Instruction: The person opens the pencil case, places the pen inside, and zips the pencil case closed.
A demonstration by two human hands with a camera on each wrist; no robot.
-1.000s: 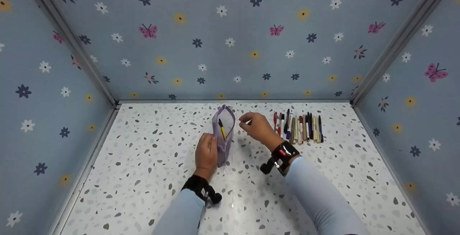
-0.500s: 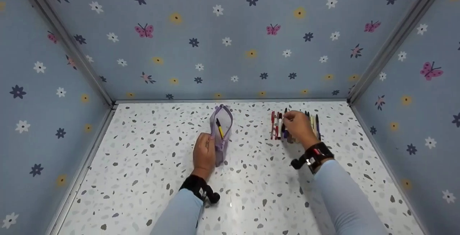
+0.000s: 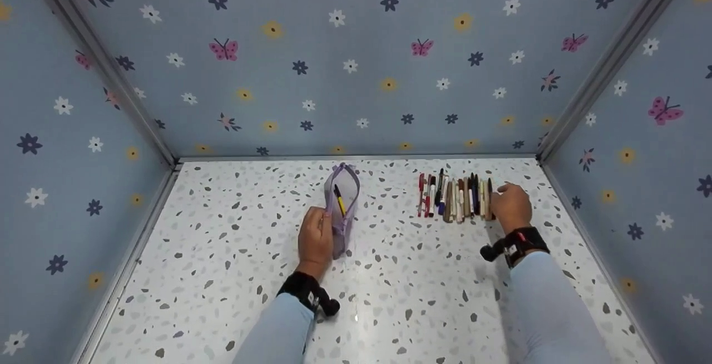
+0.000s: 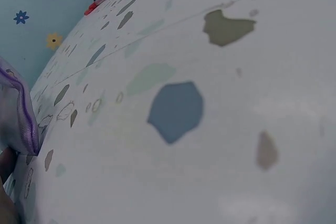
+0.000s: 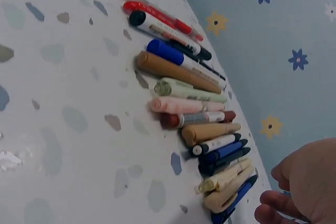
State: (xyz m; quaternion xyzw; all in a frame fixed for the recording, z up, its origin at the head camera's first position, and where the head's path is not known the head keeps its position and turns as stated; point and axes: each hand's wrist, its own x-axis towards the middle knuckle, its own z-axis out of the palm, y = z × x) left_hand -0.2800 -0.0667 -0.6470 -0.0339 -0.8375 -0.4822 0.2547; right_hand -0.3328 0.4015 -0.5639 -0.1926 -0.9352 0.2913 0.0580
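Note:
My left hand (image 3: 316,241) grips the near left side of a purple zippered pencil case (image 3: 342,236). The case gapes, and a yellow pen with a black end (image 3: 340,200) lies inside. Part of the same pencil case (image 4: 14,116) shows at the left edge of the left wrist view. My right hand (image 3: 512,206) is beside the right end of a row of pens and markers (image 3: 460,200). In the right wrist view, its loosely bent fingers are close to a blue pen (image 5: 236,200) at the row's end. I see nothing held in them.
Red pens (image 5: 157,14) lie at the row's left end, with several markers beside them. Under everything is a white speckled tabletop (image 3: 222,297). Blue flowered panels (image 3: 356,91) stand at the back and both sides.
My right hand has moved right, away from beside the pencil case, passing over the row of pens to its right end. The left hand keeps its grip on the pencil case.

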